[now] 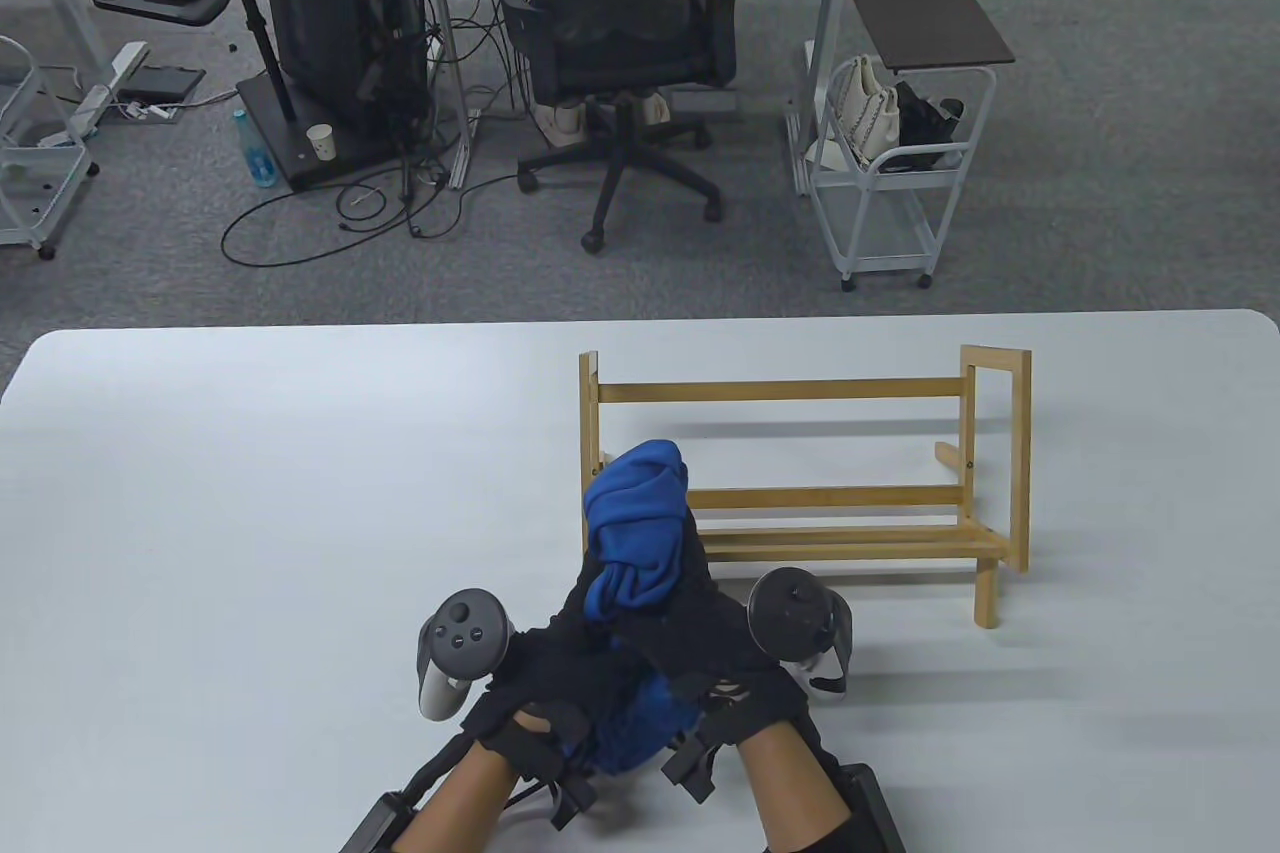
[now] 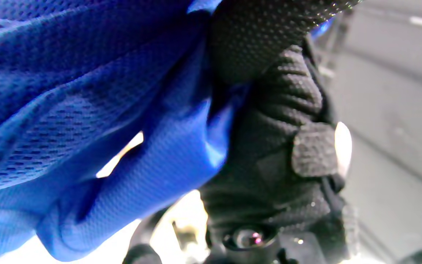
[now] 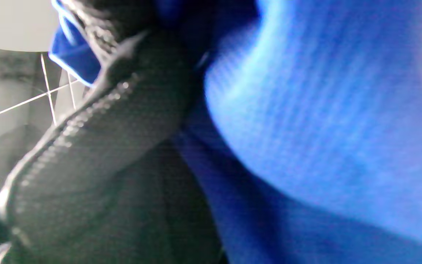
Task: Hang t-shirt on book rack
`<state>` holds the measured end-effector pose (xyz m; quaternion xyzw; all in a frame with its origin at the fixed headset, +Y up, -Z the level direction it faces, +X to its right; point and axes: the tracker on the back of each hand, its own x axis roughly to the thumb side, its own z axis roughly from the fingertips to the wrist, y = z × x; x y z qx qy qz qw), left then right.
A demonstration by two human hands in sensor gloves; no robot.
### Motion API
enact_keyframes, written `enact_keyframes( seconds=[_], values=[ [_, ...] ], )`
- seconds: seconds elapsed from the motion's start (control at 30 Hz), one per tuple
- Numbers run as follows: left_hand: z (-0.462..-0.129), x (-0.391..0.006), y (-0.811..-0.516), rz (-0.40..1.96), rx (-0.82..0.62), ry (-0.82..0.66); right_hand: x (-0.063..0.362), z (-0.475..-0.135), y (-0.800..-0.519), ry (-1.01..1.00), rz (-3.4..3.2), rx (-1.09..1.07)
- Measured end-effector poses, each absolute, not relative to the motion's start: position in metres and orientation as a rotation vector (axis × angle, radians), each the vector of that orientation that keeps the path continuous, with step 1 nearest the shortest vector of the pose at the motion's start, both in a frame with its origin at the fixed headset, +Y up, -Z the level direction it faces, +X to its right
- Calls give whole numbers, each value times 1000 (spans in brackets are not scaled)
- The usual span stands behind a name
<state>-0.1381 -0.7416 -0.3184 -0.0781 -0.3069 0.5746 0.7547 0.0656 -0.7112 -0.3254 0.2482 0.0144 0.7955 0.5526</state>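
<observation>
Table view: I've got both gloved hands bunched together low and central, with the blue t-shirt [image 1: 637, 523] wadded up between them and rising out of the top of the grip.
Left hand [image 1: 545, 683]: fingers curled round the cloth from its own side; in the left wrist view the gloved fingers [image 2: 280, 139] press into blue mesh fabric [image 2: 97, 121], so I call that a firm hold.
Right hand [image 1: 720, 653]: also wrapped on the bundle; the right wrist view is blurred, but a gloved finger [image 3: 104, 146] lies against blue cloth [image 3: 324, 128], closed on it.
Shirt shape: a tight crumpled lump, no clear long axis yet, no hem or shoulder line that I can pick out.
Book rack [image 1: 800, 483]: straight ahead of my hands and running off to the right of them, its rails lying crosswise to my reach.
Key relation: the shirt's top sits just in front of the rack's left end post, overlapping it from this angle; whether it touches, I cannot tell.
Nearer hand: the right, as most of the rack lies on its side.
My read: spread the bundle along the rails, then lift it over the top rail.
Risk: the light wooden frame could tip if cloth drags on it.
</observation>
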Motion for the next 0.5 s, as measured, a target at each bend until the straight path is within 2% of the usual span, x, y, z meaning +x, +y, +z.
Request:
enact_keyframes(
  seconds=[0.5],
  values=[
    [-317, -144, -739, 1241, -192, -683, 73, -326, -712, -127, 1873, 549]
  ],
)
